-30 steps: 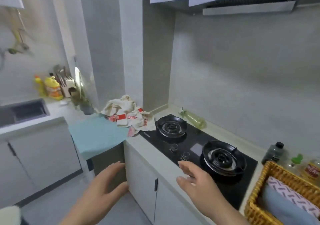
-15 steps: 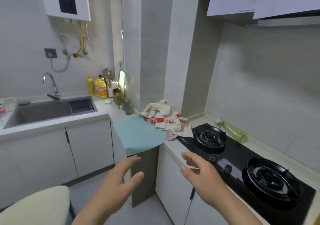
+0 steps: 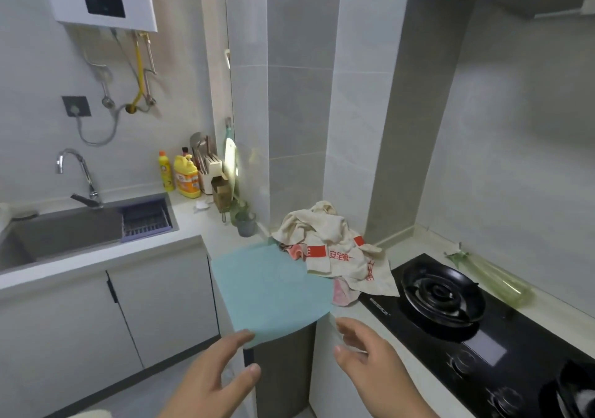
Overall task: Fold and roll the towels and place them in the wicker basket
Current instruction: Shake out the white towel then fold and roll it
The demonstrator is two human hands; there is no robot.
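A light blue towel (image 3: pixel 269 292) lies spread flat on the counter corner, its near edge hanging over the front. Behind it to the right sits a crumpled pile of towels (image 3: pixel 331 247), cream with red printed patches, and a pink one peeks out underneath. My left hand (image 3: pixel 214 382) hovers open just below the blue towel's near left corner, fingertips close to its edge. My right hand (image 3: pixel 370 359) is open too, fingers relaxed, just right of the near right corner. Neither hand holds anything. The wicker basket is out of view.
A black gas hob (image 3: pixel 457 314) takes up the counter to the right, a green bottle (image 3: pixel 492 279) lying behind it. To the left are a sink (image 3: pixel 64 231) with a tap, yellow detergent bottles (image 3: pixel 185 176) and a knife block (image 3: pixel 209 173) near the wall corner. White cabinets stand below.
The view has swung left and closer to the counter corner, leaving the basket out of frame. Both open hands have come forward to the blue towel's near edge.
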